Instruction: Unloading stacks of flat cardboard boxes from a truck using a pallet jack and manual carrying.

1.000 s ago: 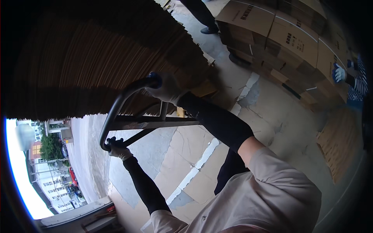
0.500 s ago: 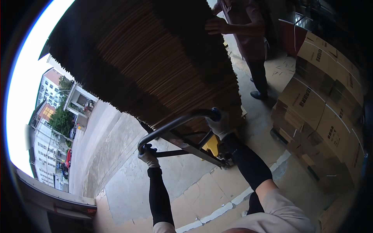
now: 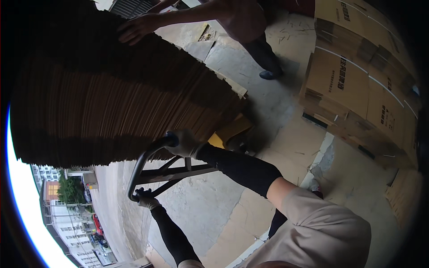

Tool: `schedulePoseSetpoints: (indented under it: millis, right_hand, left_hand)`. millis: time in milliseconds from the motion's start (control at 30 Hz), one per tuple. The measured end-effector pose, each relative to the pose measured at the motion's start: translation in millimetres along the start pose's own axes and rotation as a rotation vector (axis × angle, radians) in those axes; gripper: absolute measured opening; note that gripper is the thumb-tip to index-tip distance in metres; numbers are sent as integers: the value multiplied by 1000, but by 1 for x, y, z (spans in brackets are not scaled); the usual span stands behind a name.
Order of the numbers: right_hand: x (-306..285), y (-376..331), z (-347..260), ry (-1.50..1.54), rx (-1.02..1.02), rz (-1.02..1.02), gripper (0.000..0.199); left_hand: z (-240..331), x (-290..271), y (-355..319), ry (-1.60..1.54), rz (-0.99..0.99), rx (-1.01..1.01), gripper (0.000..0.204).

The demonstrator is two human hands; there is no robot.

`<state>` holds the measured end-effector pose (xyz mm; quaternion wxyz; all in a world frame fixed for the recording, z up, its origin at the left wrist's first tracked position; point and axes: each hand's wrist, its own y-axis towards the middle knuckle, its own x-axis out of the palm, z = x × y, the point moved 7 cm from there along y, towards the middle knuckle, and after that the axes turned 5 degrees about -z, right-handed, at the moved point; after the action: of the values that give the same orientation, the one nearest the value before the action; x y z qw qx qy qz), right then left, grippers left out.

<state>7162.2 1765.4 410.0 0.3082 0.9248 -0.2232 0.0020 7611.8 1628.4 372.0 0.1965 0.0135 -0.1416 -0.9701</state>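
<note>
Both my hands, in grey work gloves, are closed round the black loop handle [image 3: 142, 163] of a pallet jack. My left hand [image 3: 147, 198] grips its lower end, and my right hand [image 3: 185, 144] holds the upper end. Beyond the handle stands a tall stack of flat brown cardboard [image 3: 103, 102], its layered edges facing me. Part of the jack's yellow body [image 3: 217, 140] shows beneath the stack; the forks are hidden. Another person's hand [image 3: 136, 29] lies flat against the cardboard near the top of the view.
Strapped brown cartons [image 3: 342, 82] stand piled on the right. The other person's shoe [image 3: 271, 73] is on the concrete floor between cartons and stack. A pale strip [image 3: 319, 163] crosses the floor. Outside at lower left are a roadway, a red vehicle [image 3: 97, 224] and white buildings [image 3: 73, 228].
The stack and the handle have swung to the left in view, with both my hands still gripping the handle. The other person has also shifted left, a hand still on the cardboard.
</note>
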Motion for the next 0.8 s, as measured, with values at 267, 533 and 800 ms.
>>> schedulePoseSetpoints:
  millis: [267,533,800]
  right_hand:
    - [5,102,100,-69,29,27,19]
    - [22,194,157,-94,49,26,16]
    - [32,249,196,-120,125,-17,19]
  left_hand:
    - [-32,89,35,-94,2,-25,29]
    - [-39,136,87,-152,11,41,23]
    - [-33,175,121,-95,16,20,27]
